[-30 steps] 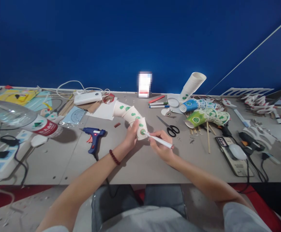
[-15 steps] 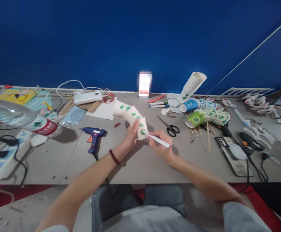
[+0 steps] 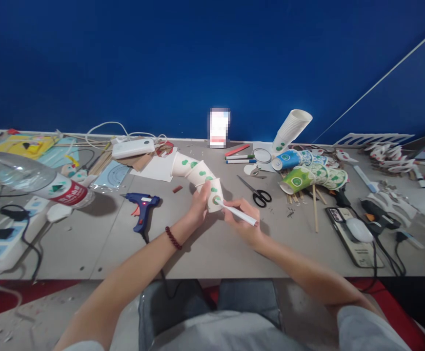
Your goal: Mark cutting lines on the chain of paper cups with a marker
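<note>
Several tapered paper cups (image 3: 197,172), curved chain, left fingers (image 3: 205,189) gripping one, right fingers (image 3: 237,203) pinching slim white marker (image 3: 246,217)

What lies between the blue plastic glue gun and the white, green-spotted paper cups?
The head view shows a small, reddish-brown strip and, lower, the left hand.

A bottle (image 3: 38,176) (red-capped) is near a power strip (image 3: 12,246); a phone (image 3: 360,251) lies rightward.
</note>
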Motion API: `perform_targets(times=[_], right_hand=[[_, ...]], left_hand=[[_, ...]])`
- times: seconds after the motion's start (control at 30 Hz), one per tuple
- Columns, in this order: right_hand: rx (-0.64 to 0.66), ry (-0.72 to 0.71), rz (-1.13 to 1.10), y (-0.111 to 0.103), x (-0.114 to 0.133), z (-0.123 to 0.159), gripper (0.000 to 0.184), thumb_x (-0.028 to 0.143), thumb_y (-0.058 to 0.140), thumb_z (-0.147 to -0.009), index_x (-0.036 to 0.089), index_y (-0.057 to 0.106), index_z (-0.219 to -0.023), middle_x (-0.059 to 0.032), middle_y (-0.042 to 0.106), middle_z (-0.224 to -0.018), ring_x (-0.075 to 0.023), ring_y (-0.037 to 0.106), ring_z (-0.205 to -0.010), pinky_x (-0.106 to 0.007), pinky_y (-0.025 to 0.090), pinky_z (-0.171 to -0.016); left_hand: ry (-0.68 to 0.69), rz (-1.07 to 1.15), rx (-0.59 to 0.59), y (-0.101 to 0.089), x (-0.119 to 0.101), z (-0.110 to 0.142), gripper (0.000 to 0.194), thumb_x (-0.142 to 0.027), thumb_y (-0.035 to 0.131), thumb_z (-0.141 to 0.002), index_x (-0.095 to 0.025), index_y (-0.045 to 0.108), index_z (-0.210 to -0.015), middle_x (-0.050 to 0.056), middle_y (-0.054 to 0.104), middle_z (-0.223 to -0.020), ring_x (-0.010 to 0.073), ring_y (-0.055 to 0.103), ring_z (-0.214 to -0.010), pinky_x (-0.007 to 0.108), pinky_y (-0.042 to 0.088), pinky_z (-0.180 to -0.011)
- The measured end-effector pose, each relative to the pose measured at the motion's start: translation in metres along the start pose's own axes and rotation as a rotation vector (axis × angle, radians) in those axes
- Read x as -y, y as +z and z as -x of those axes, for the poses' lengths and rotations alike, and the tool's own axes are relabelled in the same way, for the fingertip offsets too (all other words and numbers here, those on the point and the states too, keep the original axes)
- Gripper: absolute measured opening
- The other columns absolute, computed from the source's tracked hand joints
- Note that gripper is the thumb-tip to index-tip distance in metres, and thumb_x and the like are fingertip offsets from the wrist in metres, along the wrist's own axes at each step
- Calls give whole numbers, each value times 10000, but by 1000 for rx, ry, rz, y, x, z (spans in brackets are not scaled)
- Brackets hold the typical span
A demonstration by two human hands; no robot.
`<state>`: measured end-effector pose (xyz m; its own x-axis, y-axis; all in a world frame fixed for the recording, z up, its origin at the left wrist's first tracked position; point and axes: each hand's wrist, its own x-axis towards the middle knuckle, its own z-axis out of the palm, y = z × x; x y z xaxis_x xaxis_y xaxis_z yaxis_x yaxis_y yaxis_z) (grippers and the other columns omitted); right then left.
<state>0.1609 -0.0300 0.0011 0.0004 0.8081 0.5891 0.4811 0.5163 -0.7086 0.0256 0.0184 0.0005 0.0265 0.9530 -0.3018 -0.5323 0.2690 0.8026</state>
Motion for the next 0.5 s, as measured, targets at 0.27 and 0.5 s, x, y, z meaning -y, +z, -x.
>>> perform_targets(times=[0.27, 0.5], right_hand=[[16, -46, 8, -1, 1, -1, 67, 178, 616, -818, 223, 660, -841, 3, 724, -703, -124, 645, -548, -231, 496, -525], [14, -66, 6, -2, 1, 0, 70, 168, 621, -804, 225, 646, -834, 7, 730, -726, -120, 642, -550, -224, 500, -533]], left_hand=[[1, -27, 5, -1, 2, -1, 583, -654, 735, -672, -162, 589, -947, 44, 643, -784, 161, 623, -691, 307, 502, -663], [-15, -15, 23, 1, -1, 2, 637, -672, 749, -631, -158, 577, -966, 41, 653, -760, 168, 638, -654, 319, 524, -650]])
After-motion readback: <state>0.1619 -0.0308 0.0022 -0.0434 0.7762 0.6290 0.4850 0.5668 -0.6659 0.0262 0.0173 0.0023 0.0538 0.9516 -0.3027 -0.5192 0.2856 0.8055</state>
